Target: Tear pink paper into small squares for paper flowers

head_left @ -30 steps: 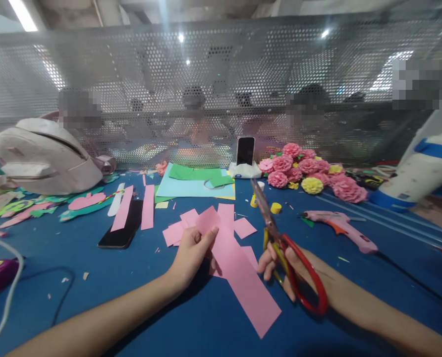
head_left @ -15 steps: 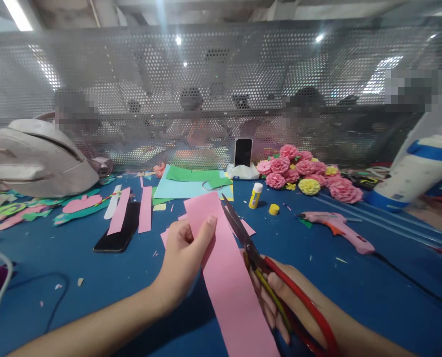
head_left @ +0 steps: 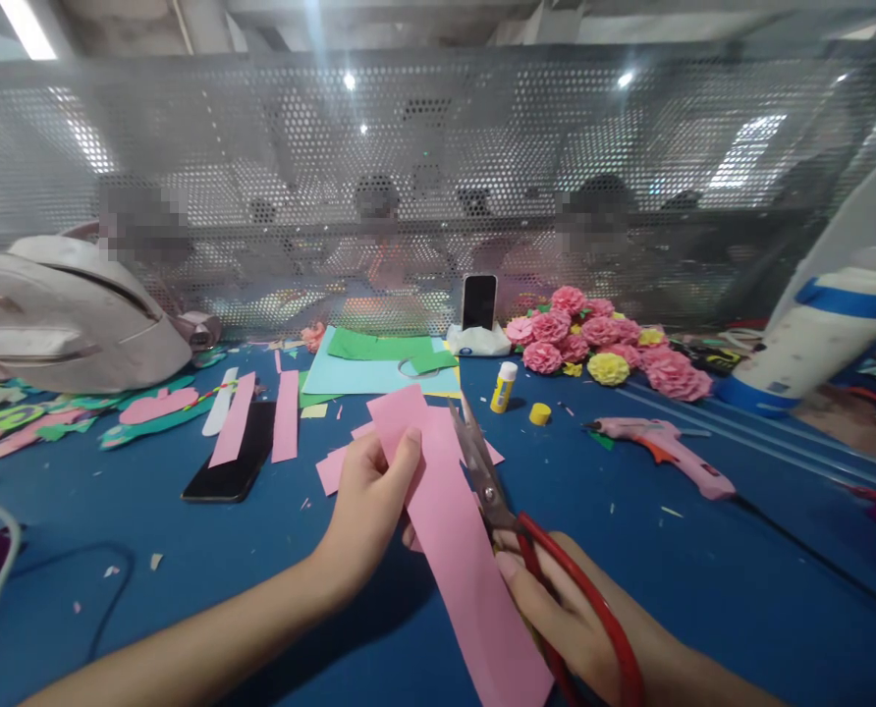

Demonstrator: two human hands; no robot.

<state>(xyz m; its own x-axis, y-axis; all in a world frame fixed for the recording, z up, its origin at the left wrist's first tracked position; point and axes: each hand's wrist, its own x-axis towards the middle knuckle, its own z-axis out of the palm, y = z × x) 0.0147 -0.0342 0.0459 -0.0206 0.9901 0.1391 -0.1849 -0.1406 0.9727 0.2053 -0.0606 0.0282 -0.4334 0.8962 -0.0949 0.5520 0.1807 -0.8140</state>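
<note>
My left hand (head_left: 368, 501) pinches the top of a long pink paper strip (head_left: 453, 560), thumb on its front, holding it up off the blue table (head_left: 703, 579). My right hand (head_left: 563, 619) grips red-handled scissors (head_left: 526, 550). Their grey blades point up and away, right at the strip's right edge. Several cut pink paper squares (head_left: 335, 469) lie on the table behind the strip.
A black phone (head_left: 232, 462) and pink strips (head_left: 286, 414) lie at left, a white bag (head_left: 70, 314) further back. A glue stick (head_left: 504, 386), yellow cap (head_left: 539, 413), pink glue gun (head_left: 659, 447), paper flowers (head_left: 607, 349), propped phone (head_left: 479, 302) and coloured sheets (head_left: 379, 363) lie beyond. Perforated metal screen behind.
My left hand has lifted the pink strip off the table. My right hand has brought the scissors down and left, against the strip's right edge.
</note>
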